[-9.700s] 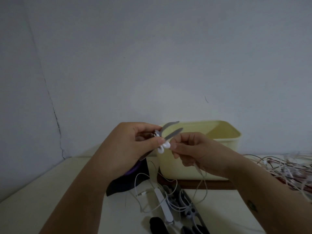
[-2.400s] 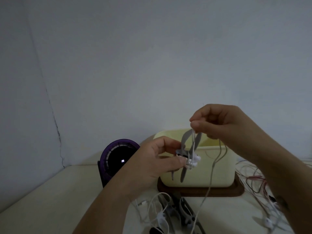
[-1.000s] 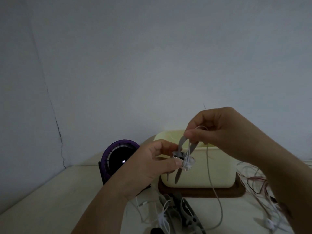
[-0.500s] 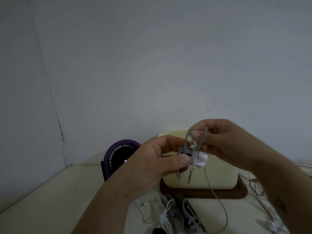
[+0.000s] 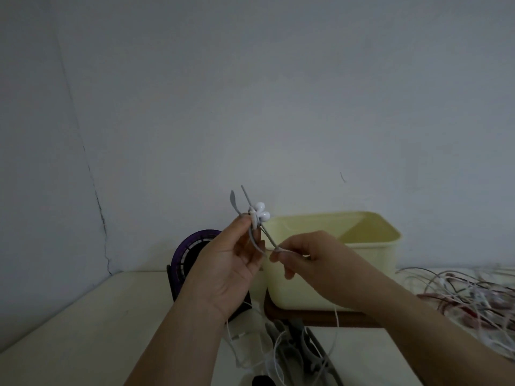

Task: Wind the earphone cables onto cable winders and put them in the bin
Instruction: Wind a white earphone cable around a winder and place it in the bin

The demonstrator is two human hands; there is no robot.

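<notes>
Head view: the left hand (image 5: 228, 263) is raised in front of the yellow bin (image 5: 370, 263). Its fingers (image 5: 242, 227) are closed round a grey cable winder (image 5: 233, 201), with 2 white earbuds (image 5: 262, 212) seated at the winder's middle. Just beside it, the right hand (image 5: 309, 257) pinches the white cable (image 5: 278, 249) between thumb and forefinger. A purple fan (image 5: 192, 243), spare winders (image 5: 301, 349) and a cable tangle (image 5: 473, 296) sit on the bench (image 5: 83, 330).

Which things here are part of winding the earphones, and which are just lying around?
Job: grey winder and white earbuds in left hand; cable pinched by right hand; yellow bin; tangled earphones; spare winders.
Lying about: purple round device; wooden tray under bin.
</notes>
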